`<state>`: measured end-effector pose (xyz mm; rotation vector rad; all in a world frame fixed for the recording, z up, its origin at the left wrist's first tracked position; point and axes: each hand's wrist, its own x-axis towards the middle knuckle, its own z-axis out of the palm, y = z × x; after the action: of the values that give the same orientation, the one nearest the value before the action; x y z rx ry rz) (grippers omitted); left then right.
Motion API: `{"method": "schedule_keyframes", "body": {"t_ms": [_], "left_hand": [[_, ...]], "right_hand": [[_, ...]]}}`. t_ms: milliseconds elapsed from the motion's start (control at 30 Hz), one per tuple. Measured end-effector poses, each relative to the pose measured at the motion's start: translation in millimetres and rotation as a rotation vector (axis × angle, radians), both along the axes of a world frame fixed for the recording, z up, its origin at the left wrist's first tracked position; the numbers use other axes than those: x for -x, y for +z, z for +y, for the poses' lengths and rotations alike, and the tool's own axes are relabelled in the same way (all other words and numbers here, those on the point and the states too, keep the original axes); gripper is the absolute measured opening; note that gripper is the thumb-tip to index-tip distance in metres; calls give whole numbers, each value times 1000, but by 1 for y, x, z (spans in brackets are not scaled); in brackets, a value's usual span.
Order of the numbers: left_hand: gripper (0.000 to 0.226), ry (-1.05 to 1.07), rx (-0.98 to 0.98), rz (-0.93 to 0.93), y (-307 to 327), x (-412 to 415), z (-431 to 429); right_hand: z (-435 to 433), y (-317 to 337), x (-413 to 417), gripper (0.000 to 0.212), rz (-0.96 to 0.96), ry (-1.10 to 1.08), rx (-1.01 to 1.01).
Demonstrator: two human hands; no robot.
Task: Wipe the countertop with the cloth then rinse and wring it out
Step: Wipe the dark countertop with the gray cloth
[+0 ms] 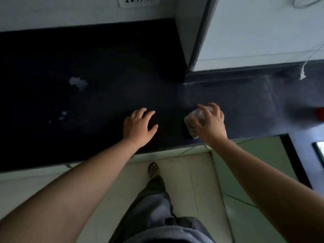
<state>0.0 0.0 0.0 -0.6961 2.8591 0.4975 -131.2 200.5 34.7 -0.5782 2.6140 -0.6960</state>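
A black countertop (87,67) runs across the upper half of the view. My right hand (210,123) presses a crumpled pale cloth (193,120) onto it near the front edge, fingers curled over the cloth. My left hand (138,127) rests flat on the counter a little to the left, fingers spread, holding nothing. A white smear (78,82) and smaller white specks (63,115) lie on the counter further left. A hazy streak (245,95) marks the counter right of the cloth.
A white wall corner (196,32) juts out onto the counter at the back right. A wall socket (138,0) sits at the top. A red object (320,114) shows at the right edge, with a white cord (303,74) hanging above it. My leg and sandal (153,170) stand on the tiled floor.
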Motion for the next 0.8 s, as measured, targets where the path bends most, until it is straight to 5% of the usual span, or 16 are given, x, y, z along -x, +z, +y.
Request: {"method": "schedule_keyframes", "body": {"t_ms": [300,667,800], "left_hand": [[58,-10,74,73,-27,3,-9],[55,-35,122,-9,-15,3,-15],[52,224,152,28,-5,-7,-22]], "right_hand": [[-8,-31,3,63,201,92,-182],[-87,-10,61,59,95,374,114],[-131,-13,73,57,95,535,147]]}}
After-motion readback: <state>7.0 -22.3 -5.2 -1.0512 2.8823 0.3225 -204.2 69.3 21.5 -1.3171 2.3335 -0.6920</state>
